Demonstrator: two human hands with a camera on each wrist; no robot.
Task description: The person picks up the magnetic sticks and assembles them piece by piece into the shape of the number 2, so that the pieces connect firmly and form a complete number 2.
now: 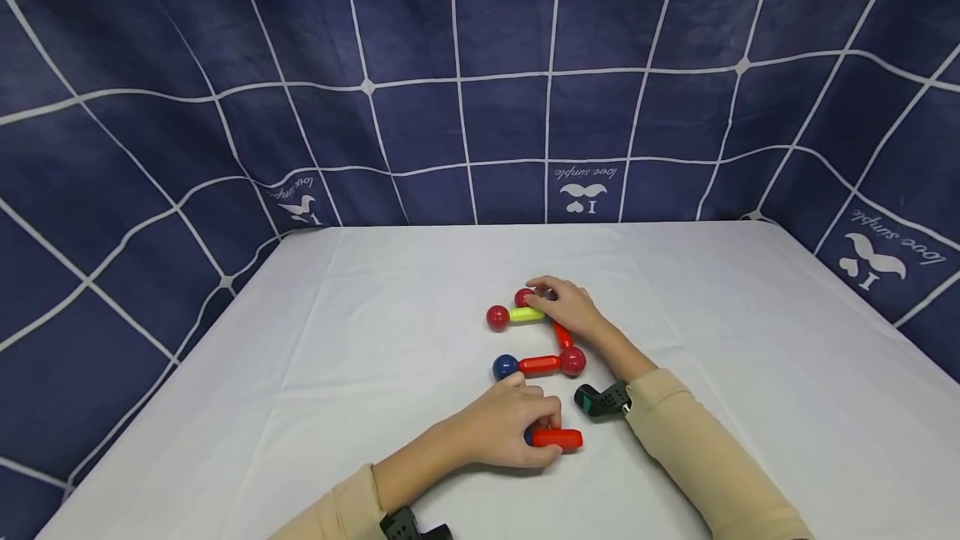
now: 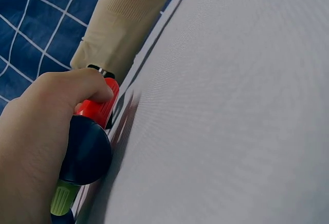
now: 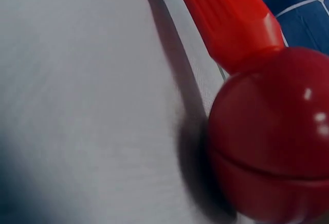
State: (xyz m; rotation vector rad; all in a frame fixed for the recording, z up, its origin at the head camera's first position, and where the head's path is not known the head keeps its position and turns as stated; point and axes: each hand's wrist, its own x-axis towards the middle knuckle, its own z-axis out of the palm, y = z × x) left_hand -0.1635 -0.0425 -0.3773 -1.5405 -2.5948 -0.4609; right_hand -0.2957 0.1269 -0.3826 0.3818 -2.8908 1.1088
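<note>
My left hand [image 1: 510, 423] grips a red rod [image 1: 558, 439] near the table's front. In the left wrist view, the thumb lies along this rod [image 2: 97, 106], a dark blue ball [image 2: 86, 150] joins its end, and a green rod [image 2: 64, 197] follows. Farther back, the fingers of my right hand [image 1: 568, 307] curl round a mostly hidden dark blue ball [image 1: 551, 295] of a ball-and-rod toy chain. Around it are a yellow-green rod [image 1: 527, 315], red balls [image 1: 497, 317] and a red rod [image 1: 562, 335]. The right wrist view shows a red ball [image 3: 272, 136] close up.
The chain bends at a red ball [image 1: 572, 361] to another red rod [image 1: 539, 365] and a blue ball [image 1: 506, 367], just beyond my left hand. White cloth covers the table [image 1: 360, 340]. A dark blue checked curtain [image 1: 495, 115] hangs behind and at both sides.
</note>
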